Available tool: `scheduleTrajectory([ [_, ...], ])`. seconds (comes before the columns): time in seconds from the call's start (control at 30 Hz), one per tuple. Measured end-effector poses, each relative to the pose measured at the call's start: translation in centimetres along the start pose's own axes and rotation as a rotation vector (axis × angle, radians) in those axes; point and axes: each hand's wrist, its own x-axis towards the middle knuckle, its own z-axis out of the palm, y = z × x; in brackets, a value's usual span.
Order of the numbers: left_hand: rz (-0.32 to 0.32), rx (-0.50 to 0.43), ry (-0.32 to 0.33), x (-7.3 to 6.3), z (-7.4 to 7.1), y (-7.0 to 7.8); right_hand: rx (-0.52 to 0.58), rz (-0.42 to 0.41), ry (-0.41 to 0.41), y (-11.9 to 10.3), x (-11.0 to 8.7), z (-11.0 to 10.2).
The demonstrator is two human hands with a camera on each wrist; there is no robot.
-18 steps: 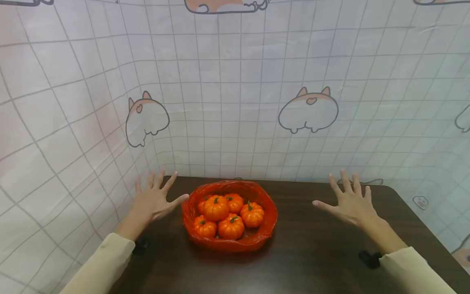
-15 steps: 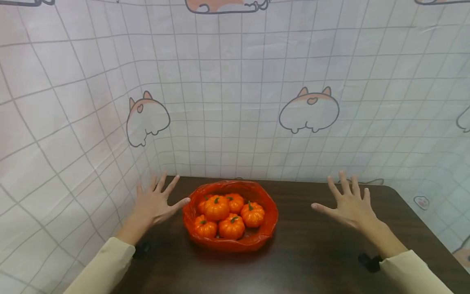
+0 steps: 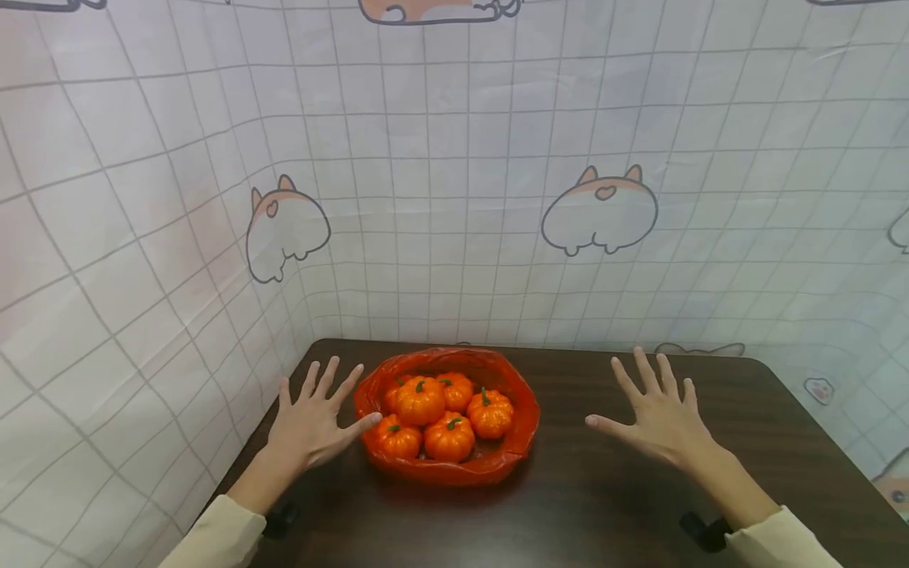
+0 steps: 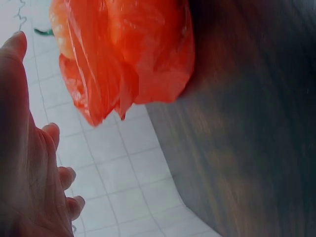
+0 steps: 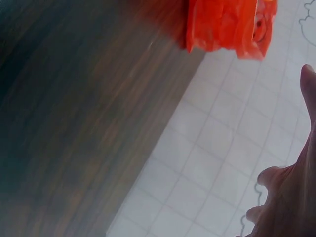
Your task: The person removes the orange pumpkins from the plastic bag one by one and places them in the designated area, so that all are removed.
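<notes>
Several small orange pumpkins (image 3: 449,439) with green stems lie in a round red plastic bag (image 3: 527,410), its rim rolled open, on a dark table. My left hand (image 3: 307,426), fingers spread, hovers at the bag's left side; its thumb overlaps the bag's rim in the head view. The left wrist view has the bag's crinkled red side (image 4: 163,64) close beyond the thumb. My right hand (image 3: 663,422) is held over the table well to the right of the bag, fingers spread and holding nothing. In the right wrist view the bag (image 5: 222,24) appears at the top.
The dark wood table (image 3: 582,497) ends at a back edge against a white gridded sheet (image 3: 454,197) printed with cartoon dogs. This sheet also hangs along the left side. Small black devices (image 3: 703,530) sit under both wrists.
Both hands have come lower and inward: the left has moved right toward the bag, the right has moved left. The bag and pumpkins stay in place.
</notes>
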Motion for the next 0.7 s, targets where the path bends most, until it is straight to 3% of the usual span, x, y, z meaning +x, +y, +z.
scheduleTrajectory([
  [0.27, 0.009, -0.034, 0.018, -0.6, 0.9, 1.2, 0.041, -0.019, 0.007, -1.9, -0.2, 1.3],
  [0.7, -0.033, -0.224, 0.042, -0.1, 2.6, 1.6, 0.156, -0.048, 0.003, -4.8, 0.6, 3.1],
])
